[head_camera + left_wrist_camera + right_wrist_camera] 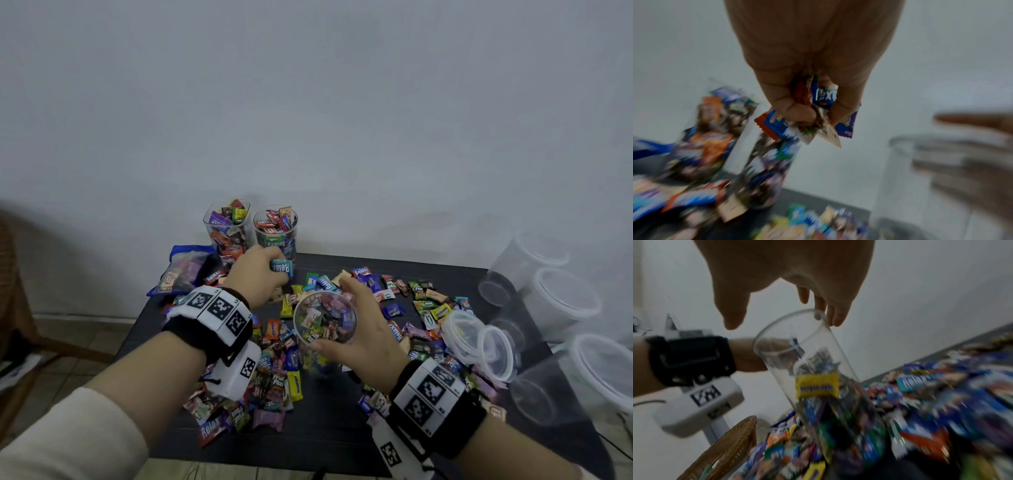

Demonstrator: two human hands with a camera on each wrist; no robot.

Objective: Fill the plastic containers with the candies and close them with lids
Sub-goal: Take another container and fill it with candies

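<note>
My left hand (274,270) (813,110) grips a small bunch of wrapped candies (824,99), a blue "Relax" one (282,268) sticking out. It hovers in front of two filled containers (227,226) (275,229) at the table's back. A clear round container (323,322) (818,369) stands mid-table, partly filled with candies. My right hand (330,311) (777,316) is spread round its rim. The straight fingers (819,305) touch the far rim, and the thumb stays off it. Loose candies (424,301) cover the black table (325,428).
A stack of clear lids (479,342) lies at the table's right. Several empty lidded containers (561,301) stand beyond the right edge. A blue candy bag (185,270) lies back left. A wicker chair (10,291) stands to the left. The wall is close behind.
</note>
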